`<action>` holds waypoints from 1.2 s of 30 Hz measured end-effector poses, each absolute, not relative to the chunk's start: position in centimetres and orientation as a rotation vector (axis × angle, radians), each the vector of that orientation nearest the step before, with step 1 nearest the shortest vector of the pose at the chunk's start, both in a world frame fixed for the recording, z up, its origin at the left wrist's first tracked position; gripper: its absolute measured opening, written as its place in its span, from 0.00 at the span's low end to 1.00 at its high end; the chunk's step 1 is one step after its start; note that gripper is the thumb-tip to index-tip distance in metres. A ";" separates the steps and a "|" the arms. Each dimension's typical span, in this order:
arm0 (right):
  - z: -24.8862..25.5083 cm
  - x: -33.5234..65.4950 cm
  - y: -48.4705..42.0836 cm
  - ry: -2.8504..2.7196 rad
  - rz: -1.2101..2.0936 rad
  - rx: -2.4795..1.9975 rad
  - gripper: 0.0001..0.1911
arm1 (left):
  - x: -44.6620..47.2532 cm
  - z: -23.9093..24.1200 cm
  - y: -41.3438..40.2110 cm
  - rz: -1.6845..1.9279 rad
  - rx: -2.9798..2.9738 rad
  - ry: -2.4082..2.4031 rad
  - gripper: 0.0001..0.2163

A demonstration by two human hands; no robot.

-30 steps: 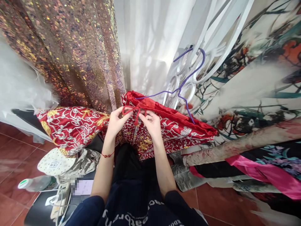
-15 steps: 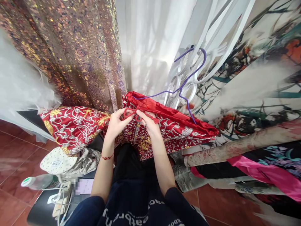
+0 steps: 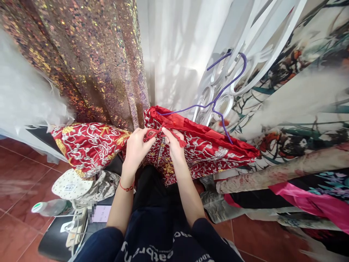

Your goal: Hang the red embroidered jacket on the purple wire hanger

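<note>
A red embroidered garment (image 3: 207,154) with silver and gold patterns hangs in front of me, its satin-lined opening held by a purple hanger (image 3: 229,85). At its upper edge, my left hand (image 3: 137,145) pinches a red cord (image 3: 153,134), which forms a loop. Close beside it, my right hand (image 3: 173,142) is closed on the same cord near the middle of the loops. One end of the cord trails over the right fingers. Whether the loops are knotted at the centre, I cannot tell.
Behind hang a sequined curtain (image 3: 103,58) and white sheer cloth. A white scrolled rack (image 3: 283,43) and floral fabric (image 3: 300,102) stand at right. On the lower left are a dotted white item (image 3: 71,183), a bottle (image 3: 51,207) and a power strip (image 3: 75,229).
The view has shifted slightly, so everything sits a little further right. Both hands keep hold of the cord; the left loop looks smaller and drawn nearer the centre.
</note>
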State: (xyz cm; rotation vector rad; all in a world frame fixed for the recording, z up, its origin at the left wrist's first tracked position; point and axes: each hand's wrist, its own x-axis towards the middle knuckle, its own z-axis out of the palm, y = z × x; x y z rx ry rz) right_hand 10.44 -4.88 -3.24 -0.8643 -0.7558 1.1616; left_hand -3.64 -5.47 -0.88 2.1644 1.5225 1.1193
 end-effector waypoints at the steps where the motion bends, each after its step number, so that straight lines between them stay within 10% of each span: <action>1: -3.3 10.4 -4.9 -0.750 1.159 -0.854 0.18 | -3.7 -0.9 -5.6 1.109 2.155 1.553 0.07; 19: -3.6 12.6 -6.7 -1.121 0.779 -1.107 0.34 | -0.6 -2.2 -3.0 1.437 1.753 0.996 0.18; 36: -3.3 12.3 -6.4 -0.607 0.846 -0.828 0.20 | 1.4 -2.7 -2.1 1.465 1.581 1.038 0.11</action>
